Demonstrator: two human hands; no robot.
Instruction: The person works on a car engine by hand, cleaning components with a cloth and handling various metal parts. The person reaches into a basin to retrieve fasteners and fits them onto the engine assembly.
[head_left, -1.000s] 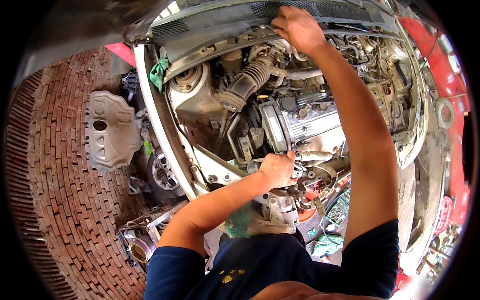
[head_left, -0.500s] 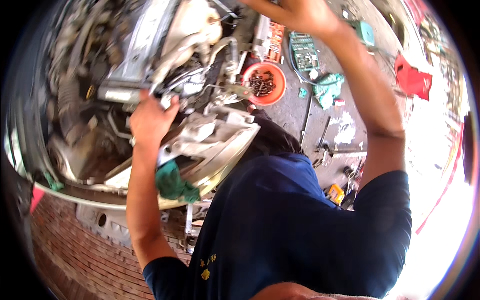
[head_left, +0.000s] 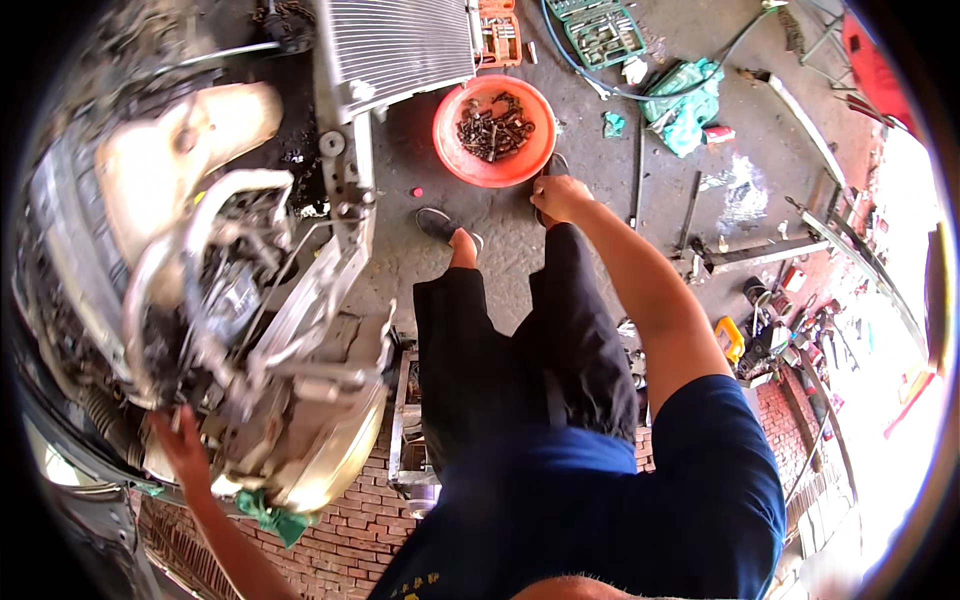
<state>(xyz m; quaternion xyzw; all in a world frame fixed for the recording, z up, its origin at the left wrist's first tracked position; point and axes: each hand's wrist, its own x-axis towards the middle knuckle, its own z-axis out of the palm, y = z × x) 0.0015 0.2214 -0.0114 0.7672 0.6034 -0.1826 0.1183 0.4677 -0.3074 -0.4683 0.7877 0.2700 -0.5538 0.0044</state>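
At the lower left my left hand (head_left: pixel 183 445) reaches into the opened front of a car, its fingers spread beside the pipes and the headlight (head_left: pixel 335 450). Whether its fingertips touch a part is hard to see. My right hand (head_left: pixel 562 197) hangs in front of my legs with the fingers curled closed. Anything inside that fist is hidden. Just beyond it, on the floor, an orange-red bowl (head_left: pixel 449 152) holds a heap of dark bolts (head_left: pixel 497 130). Silvery bent pipes (head_left: pixel 205 215) and a pale, rounded tank-like part (head_left: pixel 180 130) fill the engine bay.
A finned radiator (head_left: pixel 400 45) stands at the car's front. Tool cases, one green (head_left: pixel 605 35) and one orange (head_left: pixel 500 40), lie beyond the bowl. A hose (head_left: pixel 640 95) passes a green bag (head_left: pixel 685 105). Metal bars (head_left: pixel 640 180) and loose parts lie at right; a green cloth (head_left: pixel 275 518) hangs below the headlight.
The view has swung, bringing the floor and my legs into sight. My right hand, raised and spread before, is now lowered and closed. My left hand is now lower left in the engine bay.
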